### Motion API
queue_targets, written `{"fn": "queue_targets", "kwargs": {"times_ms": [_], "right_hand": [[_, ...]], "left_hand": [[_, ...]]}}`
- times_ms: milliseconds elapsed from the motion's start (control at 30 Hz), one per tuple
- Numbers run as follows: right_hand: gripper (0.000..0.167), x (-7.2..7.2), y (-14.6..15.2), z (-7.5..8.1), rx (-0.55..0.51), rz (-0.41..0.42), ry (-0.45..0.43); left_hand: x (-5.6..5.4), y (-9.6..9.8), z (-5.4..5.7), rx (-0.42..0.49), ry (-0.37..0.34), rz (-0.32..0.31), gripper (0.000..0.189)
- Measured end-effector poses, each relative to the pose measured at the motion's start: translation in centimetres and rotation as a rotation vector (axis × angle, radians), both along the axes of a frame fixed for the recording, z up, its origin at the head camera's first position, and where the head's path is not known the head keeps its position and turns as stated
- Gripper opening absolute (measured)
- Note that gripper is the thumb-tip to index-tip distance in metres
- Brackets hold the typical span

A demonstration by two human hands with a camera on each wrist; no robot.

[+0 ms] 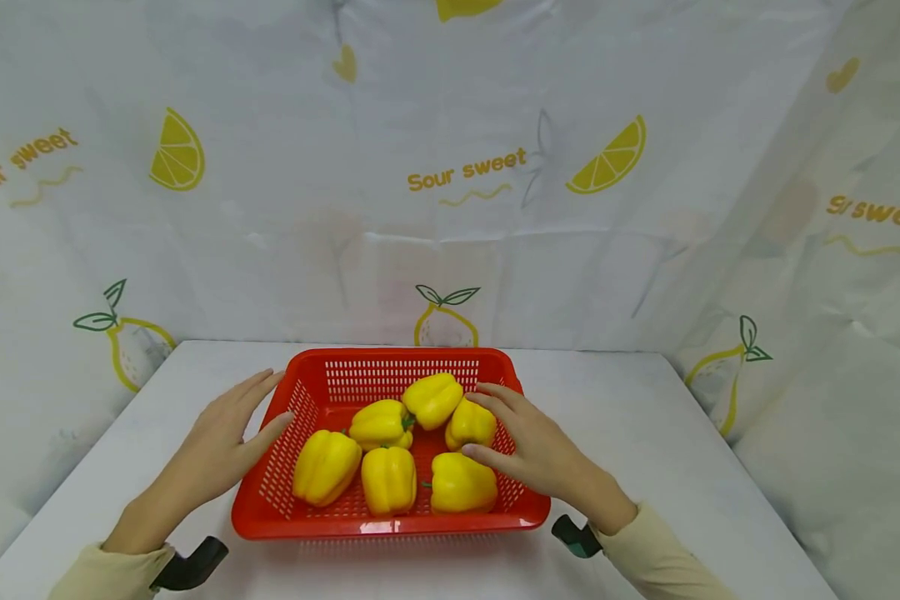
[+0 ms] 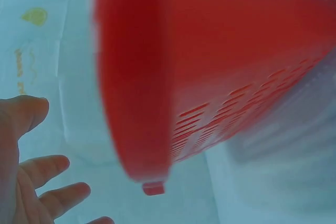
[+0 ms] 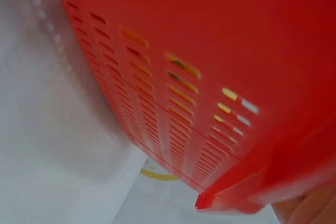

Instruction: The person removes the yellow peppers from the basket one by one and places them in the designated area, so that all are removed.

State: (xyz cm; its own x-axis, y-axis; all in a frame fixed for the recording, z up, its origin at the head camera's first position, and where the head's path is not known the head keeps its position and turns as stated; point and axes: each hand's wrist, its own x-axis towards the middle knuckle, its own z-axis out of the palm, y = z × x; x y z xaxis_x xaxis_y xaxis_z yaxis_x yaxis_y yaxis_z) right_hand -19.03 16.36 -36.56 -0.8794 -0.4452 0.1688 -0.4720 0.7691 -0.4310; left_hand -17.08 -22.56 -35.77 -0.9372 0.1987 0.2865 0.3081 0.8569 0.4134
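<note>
A red plastic basket with slotted walls stands on the table and holds several yellow bell peppers. My left hand hovers by the basket's left rim, fingers extended and thumb spread apart from them. The left wrist view shows that hand's fingers apart from the red rim, holding nothing. Over the right rim reaches my right hand, its fingers loosely extended above the peppers at that side. In the right wrist view the basket wall hides most of this hand, leaving a little skin at the lower right.
The white tabletop extends to both sides of the basket. Behind it hangs a pale cloth printed with lemons and lettering, which also runs along the left and right sides. A dark strap piece sits at the left wrist.
</note>
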Motion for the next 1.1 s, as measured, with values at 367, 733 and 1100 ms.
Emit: {"fn": "queue_targets", "kwargs": {"times_ms": [367,733,1100], "right_hand": [[0.069,0.4,-0.7,-1.1,-0.005,0.09,-0.039],[0.066,0.6,-2.0,-2.2,0.052,0.169,-0.078],[0.064,0.7,-2.5,-2.3,0.131,0.17,-0.153]], "left_hand": [[1.7,-0.3,-1.8,0.092,-0.009,0.017,0.066],[2.8,-0.1,-3.5,0.2,-0.088,0.049,0.067],[3.4,0.2,-5.1,0.241,-0.112,0.022,0.066]]}}
